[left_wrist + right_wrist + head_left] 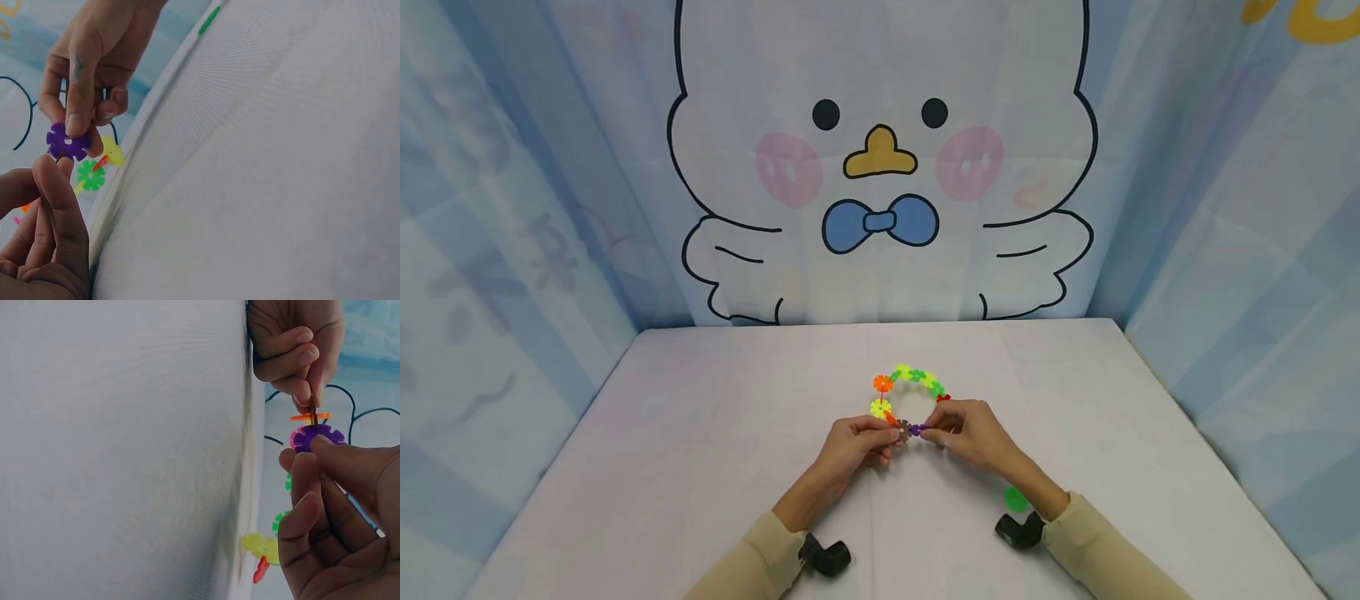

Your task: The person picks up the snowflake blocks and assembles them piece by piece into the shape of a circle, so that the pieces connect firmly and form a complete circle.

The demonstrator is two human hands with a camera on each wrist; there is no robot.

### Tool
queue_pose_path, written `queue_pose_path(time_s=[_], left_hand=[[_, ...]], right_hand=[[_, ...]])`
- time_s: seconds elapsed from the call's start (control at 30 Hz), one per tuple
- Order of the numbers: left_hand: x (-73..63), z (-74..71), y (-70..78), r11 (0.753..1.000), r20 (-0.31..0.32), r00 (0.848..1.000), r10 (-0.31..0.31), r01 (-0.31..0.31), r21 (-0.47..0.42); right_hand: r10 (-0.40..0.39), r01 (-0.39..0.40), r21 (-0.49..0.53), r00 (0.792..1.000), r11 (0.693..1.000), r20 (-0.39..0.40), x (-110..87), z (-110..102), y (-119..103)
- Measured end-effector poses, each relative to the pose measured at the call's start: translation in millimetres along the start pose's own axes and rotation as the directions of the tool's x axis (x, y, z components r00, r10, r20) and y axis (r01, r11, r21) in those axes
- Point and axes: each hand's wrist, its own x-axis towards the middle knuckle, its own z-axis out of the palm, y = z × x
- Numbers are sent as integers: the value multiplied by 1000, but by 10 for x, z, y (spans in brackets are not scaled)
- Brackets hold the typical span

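Note:
My left hand (856, 442) pinches a brown notched snowflake disc (904, 431) at the front of a ring of linked plastic discs. From the other side, my right hand (972, 430) pinches a purple snowflake disc (319, 436) between thumb and fingers. The two discs meet edge to edge, the brown one turned crosswise to the purple in the right wrist view. An orange disc (310, 417) joins just behind the brown one. Around the ring run yellow (881, 408), orange (883, 383) and green (917, 376) discs, with a red disc (943, 397) by my right fingers.
A loose green disc (1016, 499) lies on the white-covered table (737, 400) beside my right forearm. Black wrist-worn devices (826, 556) sit at both sleeves. Behind the table hangs a curtain (880, 283) with a cartoon bird; more curtains flank the sides.

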Motion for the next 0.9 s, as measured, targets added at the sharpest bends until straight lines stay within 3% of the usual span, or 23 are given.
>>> queue_pose_path(time_s=[0.9], left_hand=[[-5,4,12,1000,-8,1000,-10,10,-11]], right_hand=[[-24,23,64,1000,998,9,-5,58,53]])
